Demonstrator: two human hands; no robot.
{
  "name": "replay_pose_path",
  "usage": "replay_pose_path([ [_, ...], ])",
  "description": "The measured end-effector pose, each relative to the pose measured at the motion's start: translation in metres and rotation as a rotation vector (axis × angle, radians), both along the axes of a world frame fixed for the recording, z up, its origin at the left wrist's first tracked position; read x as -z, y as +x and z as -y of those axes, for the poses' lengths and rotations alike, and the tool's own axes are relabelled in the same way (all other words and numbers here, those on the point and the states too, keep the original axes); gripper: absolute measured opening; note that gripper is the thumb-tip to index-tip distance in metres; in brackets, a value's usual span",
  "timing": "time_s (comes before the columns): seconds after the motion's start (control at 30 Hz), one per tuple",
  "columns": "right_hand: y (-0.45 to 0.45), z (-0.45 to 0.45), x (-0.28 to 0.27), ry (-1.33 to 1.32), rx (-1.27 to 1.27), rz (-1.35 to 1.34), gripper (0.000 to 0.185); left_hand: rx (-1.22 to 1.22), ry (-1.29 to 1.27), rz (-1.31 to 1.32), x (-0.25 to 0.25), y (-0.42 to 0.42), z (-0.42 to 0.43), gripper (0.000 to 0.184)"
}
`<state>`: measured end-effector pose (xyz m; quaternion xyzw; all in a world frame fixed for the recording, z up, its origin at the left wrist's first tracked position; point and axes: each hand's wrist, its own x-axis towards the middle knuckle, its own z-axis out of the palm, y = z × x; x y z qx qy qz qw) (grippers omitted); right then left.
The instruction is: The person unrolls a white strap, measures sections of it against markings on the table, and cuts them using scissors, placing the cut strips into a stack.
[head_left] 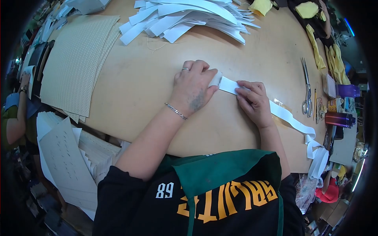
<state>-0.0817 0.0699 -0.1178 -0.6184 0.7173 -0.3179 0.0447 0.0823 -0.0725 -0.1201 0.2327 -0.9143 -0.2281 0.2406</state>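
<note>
My left hand [193, 85], wearing a ring and a chain bracelet, has its fingers bent on a small pale, see-through piece [215, 79] at the end of a white band. The thumb lies close to the band's squared end. My right hand [254, 98] pinches the white band [227, 85] from the other side, fingertips on top of it. From under that hand the same band appears to run right across the table, twisted, to a loose loop [318, 161] at the edge. What lies under the left fingers is partly hidden.
White strips [193, 17] are heaped at the far side. Textured beige sheets [75, 63] lie left. Scissors [306, 88] and a pencil [315, 104] lie right, near a purple bottle [339, 120]. Papers [69, 157] are stacked lower left. Other people's arms [17, 118] show at the left edge.
</note>
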Motion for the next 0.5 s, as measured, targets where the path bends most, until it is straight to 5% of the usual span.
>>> replay_pose_path([
  [0.5, 0.014, 0.016, 0.001, -0.120, -0.045, -0.196, 0.021, 0.079, -0.045, 0.022, 0.004, -0.008, -0.001, 0.032],
])
